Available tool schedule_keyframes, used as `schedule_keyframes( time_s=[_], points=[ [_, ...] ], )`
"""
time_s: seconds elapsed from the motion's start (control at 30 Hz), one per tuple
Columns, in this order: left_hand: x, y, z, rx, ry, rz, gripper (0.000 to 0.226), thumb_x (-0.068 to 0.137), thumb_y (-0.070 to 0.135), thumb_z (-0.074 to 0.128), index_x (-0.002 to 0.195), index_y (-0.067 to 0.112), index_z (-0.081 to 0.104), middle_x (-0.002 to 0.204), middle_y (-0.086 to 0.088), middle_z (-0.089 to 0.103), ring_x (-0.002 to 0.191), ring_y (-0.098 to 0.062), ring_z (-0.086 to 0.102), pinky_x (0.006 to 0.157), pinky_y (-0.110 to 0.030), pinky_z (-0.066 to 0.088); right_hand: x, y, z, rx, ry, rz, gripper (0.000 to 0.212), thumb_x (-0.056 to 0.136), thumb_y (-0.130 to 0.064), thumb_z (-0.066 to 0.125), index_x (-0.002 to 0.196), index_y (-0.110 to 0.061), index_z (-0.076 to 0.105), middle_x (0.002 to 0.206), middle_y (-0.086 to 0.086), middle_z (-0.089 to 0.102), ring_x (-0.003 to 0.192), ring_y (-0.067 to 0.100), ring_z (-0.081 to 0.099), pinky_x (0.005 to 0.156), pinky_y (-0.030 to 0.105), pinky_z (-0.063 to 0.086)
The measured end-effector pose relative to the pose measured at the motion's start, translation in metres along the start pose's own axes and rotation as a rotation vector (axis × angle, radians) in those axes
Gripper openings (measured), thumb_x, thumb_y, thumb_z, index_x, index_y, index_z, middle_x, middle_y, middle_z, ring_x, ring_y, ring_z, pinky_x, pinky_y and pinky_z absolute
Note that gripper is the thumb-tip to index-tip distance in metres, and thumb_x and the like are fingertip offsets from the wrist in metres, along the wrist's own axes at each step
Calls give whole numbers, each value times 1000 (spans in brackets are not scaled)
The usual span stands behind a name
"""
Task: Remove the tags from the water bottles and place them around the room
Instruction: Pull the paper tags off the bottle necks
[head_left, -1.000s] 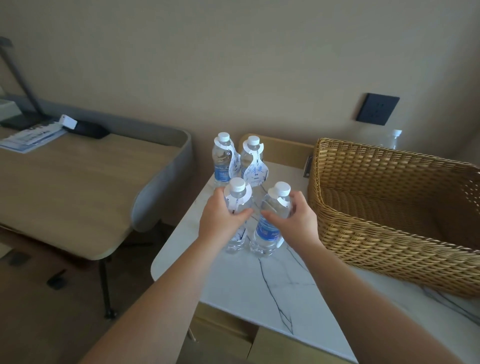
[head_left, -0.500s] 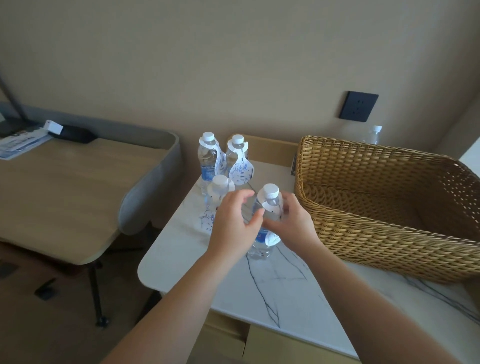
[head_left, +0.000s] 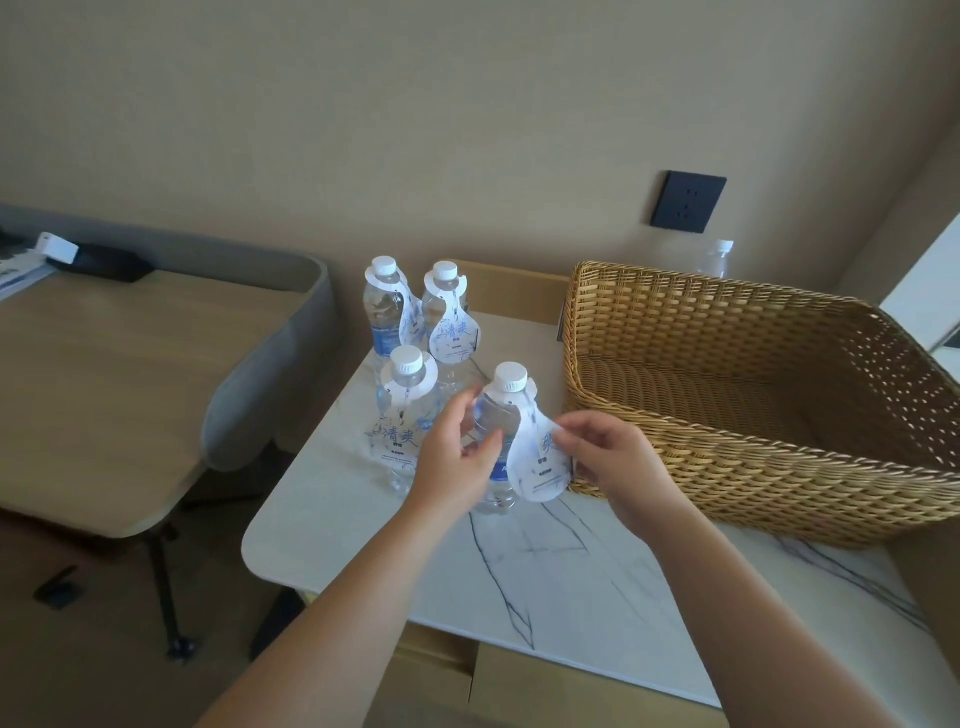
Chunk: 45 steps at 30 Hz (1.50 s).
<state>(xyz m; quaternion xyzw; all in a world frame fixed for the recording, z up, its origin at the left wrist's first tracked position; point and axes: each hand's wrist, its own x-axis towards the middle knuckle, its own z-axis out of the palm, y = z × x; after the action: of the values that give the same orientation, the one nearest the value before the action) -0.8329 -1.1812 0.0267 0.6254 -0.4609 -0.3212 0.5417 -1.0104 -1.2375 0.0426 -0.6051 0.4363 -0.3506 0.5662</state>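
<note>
Several clear water bottles with white caps stand on a white marble table (head_left: 545, 571), each with a white paper neck tag. My left hand (head_left: 454, 462) wraps the body of the front right bottle (head_left: 498, 415). My right hand (head_left: 618, 462) pinches the right edge of that bottle's tag (head_left: 535, 462), which still hangs from the neck and swings out to the right. The front left bottle (head_left: 402, 415) stands just left of my left hand. Two more tagged bottles (head_left: 387, 312) (head_left: 447, 317) stand behind, near the wall.
A large woven wicker basket (head_left: 727, 467) sits on the table right of the bottles, close to my right hand. Another bottle's top (head_left: 719, 257) shows behind it. A wooden desk (head_left: 104, 389) with a grey raised rim lies to the left. A black wall socket (head_left: 687, 201) is above the basket.
My left hand left the front left bottle and moved onto the front right one. My right hand shifted from that bottle's body to its tag and pulled it out to the right.
</note>
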Motion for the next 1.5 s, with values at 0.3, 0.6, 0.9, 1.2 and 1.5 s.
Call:
schedule_keyframes(
  time_s=[0.3,0.6,0.9,1.2,1.5],
  points=[
    [4,-1,1,45,39,50,60,71,30,84,119,37,48,105,33,49,107,-6,53,84,-31,51,4,-41,10,87,10,-152,21,89,-10,64,81,-26,74,85,0,75,77,13,68,68,27,54],
    [5,-1,1,112,44,94,52,74,41,79,115,38,47,105,24,54,100,-3,53,69,-11,36,-17,-27,9,146,195,-100,17,90,-11,63,84,-23,73,85,-2,75,76,10,67,69,31,55],
    [5,-15,11,162,167,229,49,76,33,78,116,22,53,91,23,48,90,-14,57,79,-37,52,-71,51,-13,158,374,151,14,88,-9,66,82,-17,75,81,3,74,74,15,67,68,32,57],
    [5,-13,10,184,156,256,46,78,32,75,115,18,51,95,12,47,90,-12,51,79,-44,53,-73,91,-9,-431,560,283,6,84,-20,69,90,-22,69,78,-7,65,70,13,60,56,21,42],
    [5,-13,9,175,142,249,50,78,34,76,118,16,51,102,7,50,92,-12,52,81,-46,53,-92,111,21,-883,269,54,40,90,-17,57,130,-13,56,142,0,44,128,23,40,98,31,39]
  ],
)
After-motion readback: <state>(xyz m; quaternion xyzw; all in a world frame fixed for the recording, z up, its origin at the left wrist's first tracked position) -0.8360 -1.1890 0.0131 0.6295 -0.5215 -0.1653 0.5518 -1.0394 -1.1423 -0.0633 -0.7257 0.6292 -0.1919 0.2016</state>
